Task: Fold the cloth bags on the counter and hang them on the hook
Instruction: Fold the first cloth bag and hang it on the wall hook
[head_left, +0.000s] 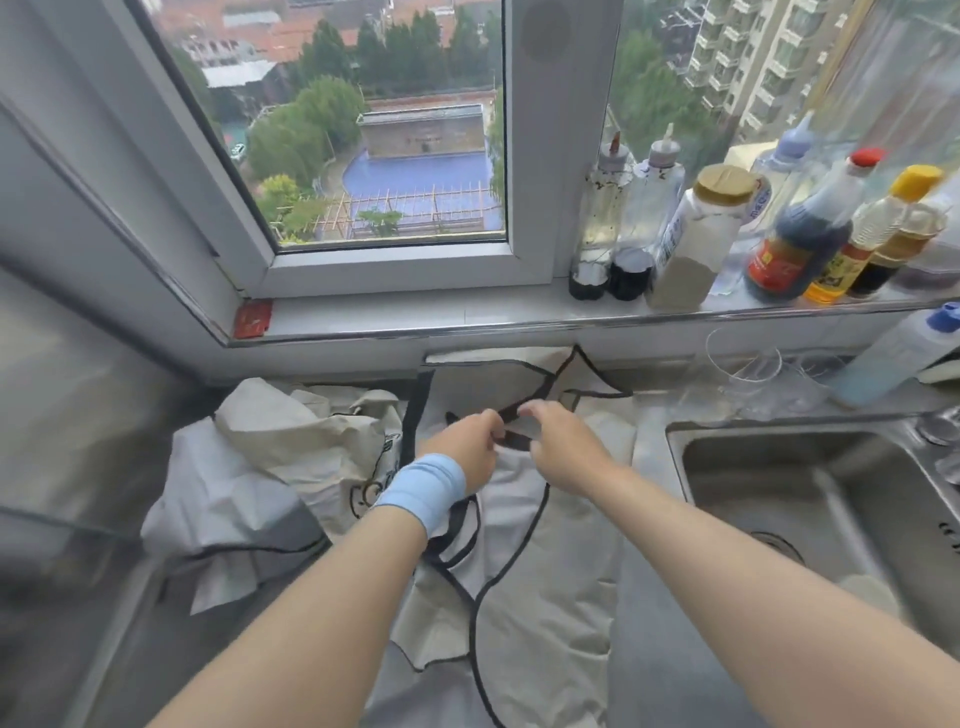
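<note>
The left hand (470, 447) and right hand (563, 449) pinch a black strap (515, 440) of the white bag (540, 587) spread on the table (660, 649).

I can read nothing here. The red and yellow label on the dark sauce bottle with the red cap (800, 234) is blurred. The blue print on the white plastic jar with the tan lid (696, 239) is too small. The black print on the crumpled cream cloth bag (311, 436) shows no clear letters.

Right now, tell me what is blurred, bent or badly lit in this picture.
Head view: the wide lens bows the window sill and leans the bottles; soft daylight, no hard shadows on the cloth bag; left hand and right hand, pinching a black strap, are slightly motion-blurred; the left edge is dim and smeared.
</note>
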